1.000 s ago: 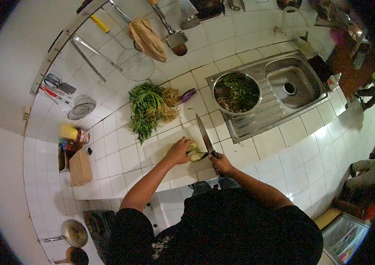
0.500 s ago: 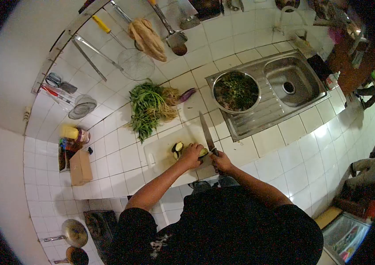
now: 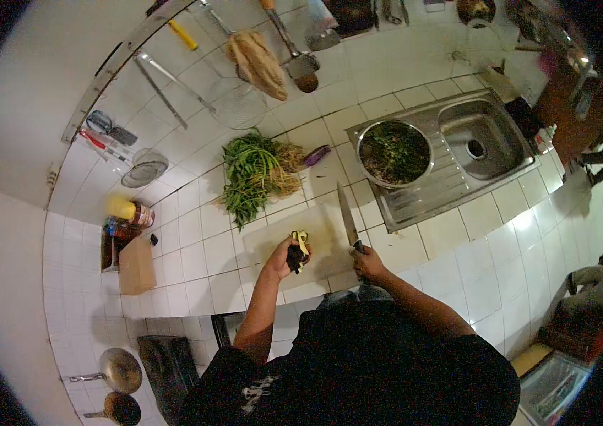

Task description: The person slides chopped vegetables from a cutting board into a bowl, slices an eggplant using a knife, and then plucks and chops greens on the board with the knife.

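Observation:
Several cut eggplant pieces (image 3: 300, 245), dark-skinned with pale flesh, are gathered in my left hand (image 3: 284, 260), above the white cutting board (image 3: 259, 241). My right hand (image 3: 369, 264) grips the black handle of a large knife (image 3: 348, 216), whose blade points away from me, to the right of the board. Behind the board lies a bunch of leafy greens (image 3: 245, 177) with pale roots. A purple eggplant piece (image 3: 317, 155) rests beside the roots.
A steel bowl of chopped greens (image 3: 395, 153) stands on the drainboard of the sink (image 3: 482, 149). Utensils and a strainer (image 3: 145, 169) hang on the wall. At the left are a cardboard box (image 3: 136, 267) and a yellow-lidded jar (image 3: 122, 208).
My left hand has picked up the eggplant pieces from the board and turned so they show in its grasp. My right hand still holds the knife. The whole view has shifted slightly.

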`<state>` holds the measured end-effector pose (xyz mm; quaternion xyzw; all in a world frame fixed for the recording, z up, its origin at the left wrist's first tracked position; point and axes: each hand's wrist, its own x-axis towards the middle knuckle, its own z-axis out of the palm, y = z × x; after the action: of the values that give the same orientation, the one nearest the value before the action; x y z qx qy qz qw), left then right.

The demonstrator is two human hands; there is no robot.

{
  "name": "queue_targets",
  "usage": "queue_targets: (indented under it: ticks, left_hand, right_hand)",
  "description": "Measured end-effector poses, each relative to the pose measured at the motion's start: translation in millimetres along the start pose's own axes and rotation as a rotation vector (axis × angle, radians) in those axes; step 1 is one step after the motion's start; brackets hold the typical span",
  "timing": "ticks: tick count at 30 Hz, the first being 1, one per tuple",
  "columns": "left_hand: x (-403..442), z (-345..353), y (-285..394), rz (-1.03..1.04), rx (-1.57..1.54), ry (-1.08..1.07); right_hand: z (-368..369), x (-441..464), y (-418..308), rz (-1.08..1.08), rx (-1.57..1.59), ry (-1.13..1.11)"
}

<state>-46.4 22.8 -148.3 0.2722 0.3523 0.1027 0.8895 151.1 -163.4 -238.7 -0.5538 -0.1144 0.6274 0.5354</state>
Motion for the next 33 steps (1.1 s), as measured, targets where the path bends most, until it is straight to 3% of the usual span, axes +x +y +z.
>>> queue_targets:
  ticks: [3,5,7,9,11,12,13,15,20,23,24,25,27,29,33]
  left_hand:
    - [-10.5,-45.4,25.4,0.057,0.178,0.069]
    - [-24.5,-58.9,50.7,0.109,0.737,0.56]
    - [-10.0,-139.1,76.5,0.138,1.37,0.789]
    - [-23.8,-159.8,103.5,0.139,1.595,0.788]
    - [-44.7,-143.8,112.1,0.283,1.566,0.989]
    - [-32.6,-173.1,117.6,0.111,1.583,1.033]
    - [-32.5,-170.4,115.6,0.115,1.568,1.029]
    - [-33.5,-170.0,115.0,0.344,1.618,1.092]
    - [-18.0,-165.7,107.2,0.441,1.564,1.084]
    - [-23.7,-127.4,109.5,0.529,1.617,1.227]
    - [-23.8,-113.1,103.2,0.719,1.701,1.207]
    - [-20.3,-100.8,92.7,0.718,1.699,1.199]
    - [-10.8,-74.9,66.4,0.937,1.646,0.749]
    - [-6.0,-37.8,42.5,0.448,1.341,0.499]
    - [1.5,-17.9,7.0,0.54,1.525,0.523]
  right_hand:
    - [11.4,-24.6,-31.9,0.075,-0.076,0.029]
    - [7.7,-21.5,-26.7,0.073,-0.045,0.014]
    - [9.9,-21.4,-27.4,0.002,-0.071,0.034]
    - [11.9,-22.4,-25.1,0.028,-0.065,0.068]
    - [7.8,-22.9,-21.6,-0.02,0.075,-0.012]
    - [8.0,-20.4,-23.1,0.02,0.054,0.009]
    - [6.6,-20.6,-22.7,0.02,0.04,0.014]
    - [8.4,-21.7,-24.4,0.031,0.041,0.002]
    - [19.0,-29.5,-27.0,-0.074,-0.006,0.046]
    - [21.9,-29.2,-29.0,-0.08,-0.001,0.068]
    - [23.1,-29.0,-28.6,-0.059,-0.028,0.108]
    - [23.1,-28.8,-26.5,-0.057,-0.029,0.116]
    - [20.5,-27.1,-21.5,-0.076,-0.014,0.124]
    - [18.8,-24.5,-18.7,-0.05,-0.006,0.137]
    - [26.6,-26.9,-23.2,-0.067,-0.028,0.194]
